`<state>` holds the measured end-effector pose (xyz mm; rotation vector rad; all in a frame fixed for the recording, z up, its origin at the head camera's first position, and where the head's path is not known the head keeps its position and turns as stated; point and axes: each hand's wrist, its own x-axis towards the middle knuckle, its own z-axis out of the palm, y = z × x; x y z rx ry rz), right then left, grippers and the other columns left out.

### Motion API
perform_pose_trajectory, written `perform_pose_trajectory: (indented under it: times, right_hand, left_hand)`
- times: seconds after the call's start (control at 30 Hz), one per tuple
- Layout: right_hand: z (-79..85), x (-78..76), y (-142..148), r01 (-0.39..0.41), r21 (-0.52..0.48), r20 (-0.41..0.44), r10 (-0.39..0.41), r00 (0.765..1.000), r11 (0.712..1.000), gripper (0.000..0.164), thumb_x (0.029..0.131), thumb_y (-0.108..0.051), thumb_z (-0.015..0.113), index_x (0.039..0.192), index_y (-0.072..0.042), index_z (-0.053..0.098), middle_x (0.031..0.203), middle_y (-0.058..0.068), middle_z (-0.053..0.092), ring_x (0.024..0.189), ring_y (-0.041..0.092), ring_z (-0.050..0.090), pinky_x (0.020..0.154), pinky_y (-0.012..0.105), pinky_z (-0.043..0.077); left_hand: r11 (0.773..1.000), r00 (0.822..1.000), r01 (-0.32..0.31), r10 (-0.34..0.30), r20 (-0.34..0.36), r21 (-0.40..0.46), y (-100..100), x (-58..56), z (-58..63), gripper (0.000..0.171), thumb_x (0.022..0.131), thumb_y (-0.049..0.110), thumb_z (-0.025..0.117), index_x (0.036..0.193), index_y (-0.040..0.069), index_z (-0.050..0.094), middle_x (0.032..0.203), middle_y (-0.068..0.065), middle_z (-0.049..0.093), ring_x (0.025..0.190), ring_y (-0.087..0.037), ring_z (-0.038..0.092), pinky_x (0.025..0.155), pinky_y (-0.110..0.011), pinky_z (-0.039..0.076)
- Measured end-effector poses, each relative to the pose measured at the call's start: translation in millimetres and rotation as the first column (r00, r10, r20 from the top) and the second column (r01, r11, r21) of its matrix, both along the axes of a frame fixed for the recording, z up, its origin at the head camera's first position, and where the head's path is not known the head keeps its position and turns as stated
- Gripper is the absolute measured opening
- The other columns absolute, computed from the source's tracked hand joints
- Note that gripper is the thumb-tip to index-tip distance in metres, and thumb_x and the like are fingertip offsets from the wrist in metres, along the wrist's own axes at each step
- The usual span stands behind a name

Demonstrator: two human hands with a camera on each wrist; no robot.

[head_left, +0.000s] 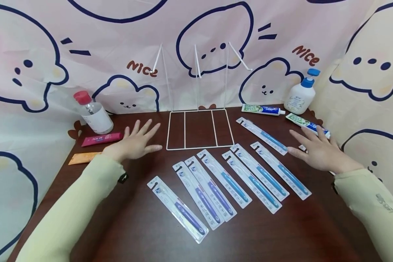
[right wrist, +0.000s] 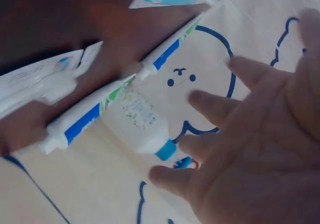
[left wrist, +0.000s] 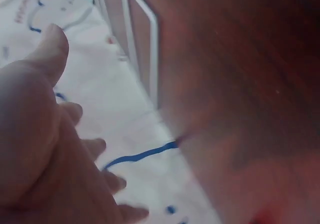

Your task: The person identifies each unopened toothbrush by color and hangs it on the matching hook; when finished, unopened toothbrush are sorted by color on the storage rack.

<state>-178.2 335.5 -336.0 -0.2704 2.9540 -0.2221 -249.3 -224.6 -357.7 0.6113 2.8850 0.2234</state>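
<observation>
My left hand (head_left: 132, 143) is held out with fingers spread, left of a white wire rack (head_left: 200, 147), and grips nothing. My right hand (head_left: 321, 151), fingers spread too, is over the right side of the table near a toothpaste tube (head_left: 306, 123). A packaged toothbrush (right wrist: 37, 86), mostly hidden behind this hand in the head view, shows in the right wrist view. Between the hands lie several packaged toothbrushes: purple-handled ones such as the leftmost toothbrush (head_left: 180, 211), and blue-handled ones such as the toothbrush (head_left: 224, 178) in the middle.
The rack's upright hooks (head_left: 197, 62) stand against the patterned cloth (head_left: 118, 43). A red-capped bottle (head_left: 98, 118), a pink tube (head_left: 101, 139) and an orange packet (head_left: 83, 158) are at left. At back right are a blue-topped pump bottle (head_left: 299, 97) and another toothpaste tube (head_left: 262, 110).
</observation>
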Motion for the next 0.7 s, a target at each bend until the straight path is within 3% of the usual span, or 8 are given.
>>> perform_pose_trajectory:
  times: [0.07, 0.17, 0.3, 0.4, 0.5, 0.7]
  right_hand:
    - [1.5, -12.4, -0.4, -0.020, -0.011, 0.025, 0.020, 0.999, 1.000, 0.079, 0.087, -0.065, 0.037, 0.147, -0.016, 0.023, 0.147, 0.028, 0.014, 0.129, 0.053, -0.012, 0.090, 0.073, -0.003]
    - [-0.6, -32.8, 0.3, -0.027, -0.048, 0.056, 0.030, 0.998, 0.998, 0.073, 0.089, -0.058, 0.044, 0.139, -0.005, 0.037, 0.138, 0.029, 0.033, 0.126, 0.053, 0.019, 0.092, 0.070, 0.019]
    - [-9.2, -59.2, -1.5, -0.019, -0.115, 0.084, 0.029, 0.996, 0.993, 0.063, 0.091, -0.047, 0.051, 0.131, 0.001, 0.047, 0.125, 0.027, 0.049, 0.113, 0.045, 0.044, 0.087, 0.060, 0.037]
    - [-17.6, -76.5, -10.1, -0.010, -0.117, 0.084, 0.019, 0.996, 0.993, 0.054, 0.092, -0.039, 0.052, 0.127, 0.002, 0.051, 0.121, 0.025, 0.054, 0.110, 0.042, 0.049, 0.086, 0.057, 0.039]
    - [-26.2, -91.2, -23.6, 0.008, -0.109, 0.088, 0.002, 0.996, 0.994, 0.047, 0.093, -0.032, 0.054, 0.124, 0.003, 0.054, 0.121, 0.025, 0.054, 0.111, 0.041, 0.049, 0.088, 0.057, 0.038]
    - [-38.3, -109.4, -46.5, 0.020, -0.087, 0.095, -0.011, 0.995, 0.996, 0.046, 0.088, -0.028, 0.062, 0.121, 0.003, 0.057, 0.120, 0.024, 0.055, 0.110, 0.040, 0.049, 0.089, 0.056, 0.037]
  left_hand:
    - [0.998, 0.996, 0.014, -0.018, 0.082, 0.057, 2.6, -21.0, -4.8, 0.084, 0.086, 0.063, 0.042, 0.149, 0.026, 0.001, 0.153, -0.013, -0.006, 0.133, -0.044, -0.013, 0.097, -0.067, -0.003]
    - [0.994, 0.983, 0.015, -0.035, 0.183, 0.108, 10.0, -48.3, -14.0, 0.083, 0.089, 0.054, 0.048, 0.149, 0.018, 0.002, 0.152, -0.017, -0.002, 0.132, -0.049, -0.005, 0.099, -0.066, 0.007]
    - [0.995, 0.960, 0.007, -0.034, 0.280, 0.097, 19.6, -72.6, -25.1, 0.086, 0.088, 0.052, 0.051, 0.149, 0.015, 0.001, 0.152, -0.018, -0.003, 0.131, -0.051, -0.002, 0.100, -0.063, 0.010]
    - [0.998, 0.944, 0.002, -0.021, 0.329, 0.058, 23.9, -80.4, -29.2, 0.087, 0.088, 0.051, 0.052, 0.149, 0.016, 0.001, 0.152, -0.017, -0.004, 0.131, -0.051, -0.004, 0.099, -0.065, 0.010]
    - [1.000, 0.936, 0.001, -0.006, 0.353, 0.014, 25.8, -80.4, -30.2, 0.087, 0.088, 0.051, 0.053, 0.149, 0.017, 0.001, 0.152, -0.016, -0.005, 0.132, -0.049, -0.005, 0.098, -0.066, 0.010]
    - [0.996, 0.952, 0.055, -0.030, 0.305, -0.076, 29.7, -75.2, -34.9, 0.082, 0.092, 0.051, 0.045, 0.148, 0.014, -0.001, 0.151, -0.018, -0.006, 0.132, -0.050, -0.004, 0.098, -0.066, 0.012]
